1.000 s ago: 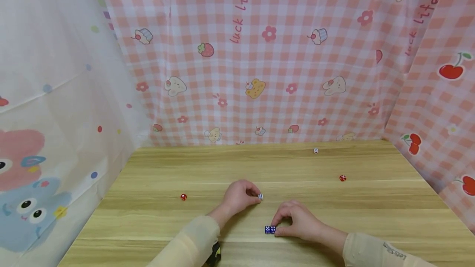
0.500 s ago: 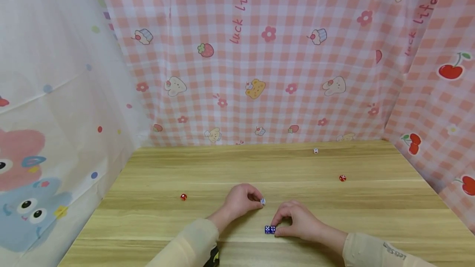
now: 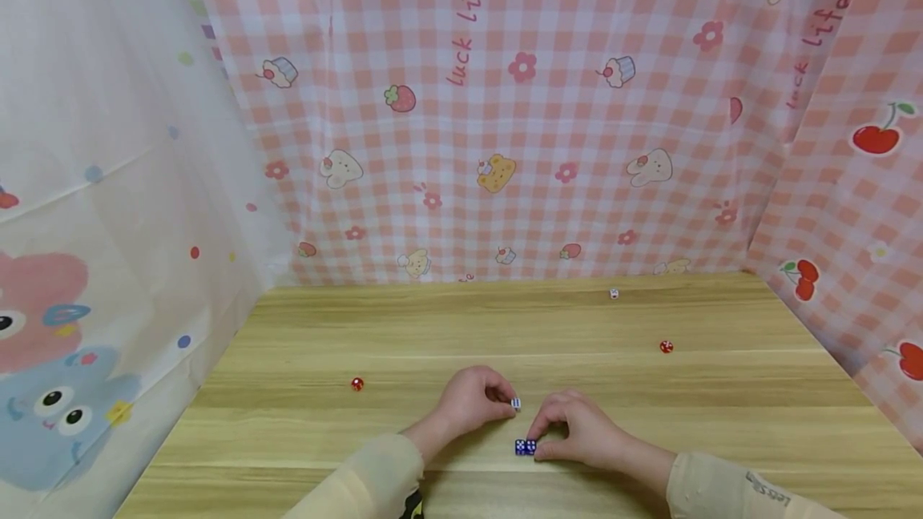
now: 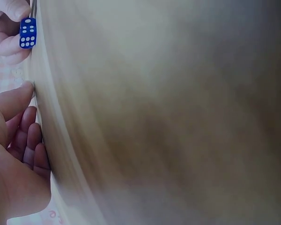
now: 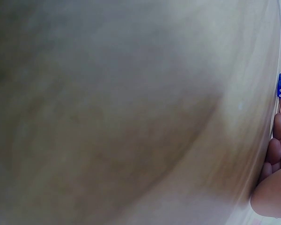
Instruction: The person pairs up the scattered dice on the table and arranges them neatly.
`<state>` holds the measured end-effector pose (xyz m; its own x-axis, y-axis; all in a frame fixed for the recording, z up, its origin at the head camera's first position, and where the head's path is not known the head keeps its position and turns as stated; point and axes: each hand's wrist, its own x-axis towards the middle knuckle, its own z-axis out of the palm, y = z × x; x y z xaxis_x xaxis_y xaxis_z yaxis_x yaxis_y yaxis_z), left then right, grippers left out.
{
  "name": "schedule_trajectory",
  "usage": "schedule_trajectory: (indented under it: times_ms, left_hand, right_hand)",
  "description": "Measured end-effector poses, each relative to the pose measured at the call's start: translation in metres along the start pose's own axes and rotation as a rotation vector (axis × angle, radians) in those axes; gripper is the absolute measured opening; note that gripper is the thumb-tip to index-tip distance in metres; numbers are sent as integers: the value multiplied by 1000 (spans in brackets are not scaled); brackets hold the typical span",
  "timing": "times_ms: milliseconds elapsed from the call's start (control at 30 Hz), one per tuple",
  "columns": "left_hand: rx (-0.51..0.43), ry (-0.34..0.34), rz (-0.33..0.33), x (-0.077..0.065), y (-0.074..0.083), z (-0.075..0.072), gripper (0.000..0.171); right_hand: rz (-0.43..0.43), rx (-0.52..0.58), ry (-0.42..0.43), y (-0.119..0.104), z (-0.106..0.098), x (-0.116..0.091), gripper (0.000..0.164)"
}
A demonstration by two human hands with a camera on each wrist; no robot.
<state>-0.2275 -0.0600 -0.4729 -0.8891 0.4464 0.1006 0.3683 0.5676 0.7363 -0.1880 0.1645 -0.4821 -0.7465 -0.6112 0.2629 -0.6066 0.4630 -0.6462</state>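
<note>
In the head view my left hand (image 3: 476,399) pinches a small white die (image 3: 515,404) with dark pips between thumb and fingertips, behind the two blue dice. That die is hidden by the thumb in the left wrist view. Two blue dice with white pips, a left one (image 3: 520,447) and a right one (image 3: 531,447), sit side by side in a row on the table. My right hand (image 3: 577,429) pinches the right blue die from its right side. A blue die (image 4: 28,33) also shows at the right hand's fingers in the left wrist view.
On the wooden table (image 3: 303,343) lie a red die (image 3: 357,384) to the left and another red die (image 3: 667,347) to the right. A second white die (image 3: 614,293) lies near the back edge. Patterned cloth (image 3: 461,126) hangs behind and at both sides.
My left hand has brought the white die nearer and slightly rightward, closer to the blue dice. The right hand and the dice on the table have stayed in place.
</note>
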Motion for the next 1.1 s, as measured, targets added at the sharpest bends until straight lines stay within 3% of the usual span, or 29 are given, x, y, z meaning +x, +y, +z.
schedule_trajectory:
  times_ms: [800,1100]
  left_hand:
    - [26,-15,4,-7,6,1,12]
    - [9,-12,38,-10,3,3,13]
  right_hand:
    - [-23,-20,13,2,2,0,16]
    - [-23,23,3,1,-1,0,15]
